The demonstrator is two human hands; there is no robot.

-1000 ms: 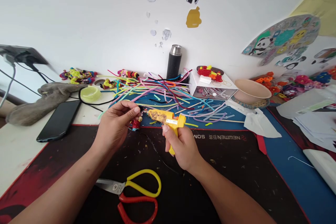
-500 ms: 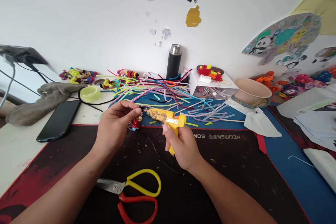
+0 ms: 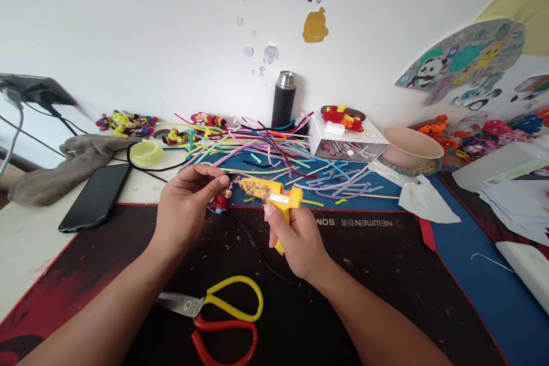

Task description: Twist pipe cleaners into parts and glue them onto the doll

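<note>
Barely anything has moved since the earlier frames: both hands keep nearly the same places, and only the view has shifted slightly. A small figure [image 3: 221,203] with a red body and a blue end is at the left hand's fingertips, above the far part of a dark mat [image 3: 386,257]. Thumb and forefinger of the left hand [image 3: 189,194] are pinched together on its dark upper end, which they partly hide. Just beside them is the nozzle of a yellow glue gun [image 3: 268,191]; whether it touches cannot be told. Fingers of the right hand [image 3: 300,240] are closed around the gun's handle. Nearer the person, scissors [image 3: 214,326] with one yellow and one red handle lie on the mat. Beyond the hands spread colourful pipe cleaners [image 3: 253,146], with a black bottle [image 3: 283,104] upright behind. A phone [image 3: 95,198] lies to the left, a beige bowl [image 3: 412,146] to the right.
</note>
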